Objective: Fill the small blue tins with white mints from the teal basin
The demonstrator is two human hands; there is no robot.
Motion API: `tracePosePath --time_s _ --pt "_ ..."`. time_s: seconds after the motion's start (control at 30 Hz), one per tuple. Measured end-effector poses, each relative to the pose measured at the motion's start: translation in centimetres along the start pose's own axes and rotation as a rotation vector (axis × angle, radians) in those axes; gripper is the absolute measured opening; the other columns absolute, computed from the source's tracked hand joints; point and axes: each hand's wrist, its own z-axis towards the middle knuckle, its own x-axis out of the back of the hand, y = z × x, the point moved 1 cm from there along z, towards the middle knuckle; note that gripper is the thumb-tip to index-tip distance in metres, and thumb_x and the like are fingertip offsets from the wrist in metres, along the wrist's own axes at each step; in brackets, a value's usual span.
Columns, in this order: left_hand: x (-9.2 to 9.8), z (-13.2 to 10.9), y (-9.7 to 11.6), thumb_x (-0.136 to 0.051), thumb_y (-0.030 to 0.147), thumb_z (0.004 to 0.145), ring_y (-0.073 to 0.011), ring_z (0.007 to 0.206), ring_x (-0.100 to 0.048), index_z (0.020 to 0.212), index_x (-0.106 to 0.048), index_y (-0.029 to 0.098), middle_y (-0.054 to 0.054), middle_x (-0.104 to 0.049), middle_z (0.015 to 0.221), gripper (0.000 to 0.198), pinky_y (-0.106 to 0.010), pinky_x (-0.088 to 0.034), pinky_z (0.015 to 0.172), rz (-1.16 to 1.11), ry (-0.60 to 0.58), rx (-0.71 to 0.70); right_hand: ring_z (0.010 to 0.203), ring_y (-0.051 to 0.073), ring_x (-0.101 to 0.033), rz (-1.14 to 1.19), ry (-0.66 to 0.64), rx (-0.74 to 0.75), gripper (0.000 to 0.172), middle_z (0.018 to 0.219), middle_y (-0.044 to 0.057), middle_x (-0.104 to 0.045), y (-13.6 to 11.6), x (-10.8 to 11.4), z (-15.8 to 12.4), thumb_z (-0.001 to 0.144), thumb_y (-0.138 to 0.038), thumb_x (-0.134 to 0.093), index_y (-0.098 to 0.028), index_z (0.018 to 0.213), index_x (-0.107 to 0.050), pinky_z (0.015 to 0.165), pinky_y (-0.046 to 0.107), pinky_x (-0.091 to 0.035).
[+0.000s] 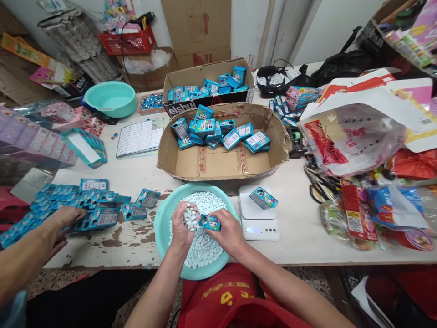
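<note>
Over a turquoise basin [163, 223] full of small pale candies [201, 255], my left hand [181, 225] is cupped around a heap of the same candies [190, 217]. My right hand [229, 230] grips a small blue candy box [210, 222] by its side, its end turned toward the cupped palm. Whether candies are passing into the box I cannot tell. To the right, another blue box [263, 197] lies on a white digital scale [256, 223].
Behind the basin stands a cardboard tray [187, 168] of blue boxes, with a second carton [205, 105] behind it. At left, a co-worker's hand [64, 218] touches rows of blue boxes [102, 217]. Scissors [319, 187] and packaged goods [358, 214] lie at right.
</note>
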Motion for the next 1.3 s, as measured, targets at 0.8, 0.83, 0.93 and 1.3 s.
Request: tracePosePath --time_s 0.8,0.83,0.93,1.3 --pt "-3.4 -0.4 1.6 -0.068 0.043 0.072 -0.0087 0.049 -0.049 0.060 -0.046 0.017 0.005 -0.047 0.051 0.036 -0.022 -0.042 0.050 0.105 0.152 -0.190 0.086 0.022 -0.059 -0.037 0.002 0.043 0.029 0.087 0.003 -0.062 -2.1 1.4 0.8 0.067 -0.020 -0.074 -0.023 0.094 -0.061 0.074 0.033 -0.045" --pt "-3.6 -0.6 1.5 -0.068 0.043 0.072 -0.0086 0.048 -0.048 0.060 -0.046 0.017 0.005 -0.046 0.051 0.036 -0.022 -0.042 0.050 0.109 0.157 -0.189 0.085 0.022 -0.059 -0.032 0.009 0.031 0.029 0.087 0.002 -0.061 -2.0 1.5 0.7 0.067 -0.020 -0.074 -0.023 0.093 -0.061 0.073 0.032 -0.045" --pt "-4.0 -0.9 1.2 -0.068 0.044 0.072 -0.0089 0.047 -0.049 0.063 -0.046 0.017 0.005 -0.047 0.051 0.036 -0.023 -0.042 0.050 0.108 0.154 -0.136 0.084 0.022 -0.059 -0.051 -0.003 0.016 0.029 0.086 0.003 -0.061 -1.9 1.6 0.5 0.065 -0.018 -0.074 -0.022 0.091 -0.062 0.072 0.032 -0.046" --pt "-4.2 -1.1 1.2 -0.065 0.042 0.077 -0.0063 0.044 -0.041 0.064 -0.045 0.018 0.006 -0.043 0.052 0.034 -0.018 -0.033 0.042 0.174 0.150 -0.212 0.084 0.022 -0.059 -0.022 0.016 0.022 0.029 0.085 0.003 -0.061 -2.3 1.8 0.4 0.065 -0.017 -0.074 -0.023 0.092 -0.062 0.073 0.033 -0.046"
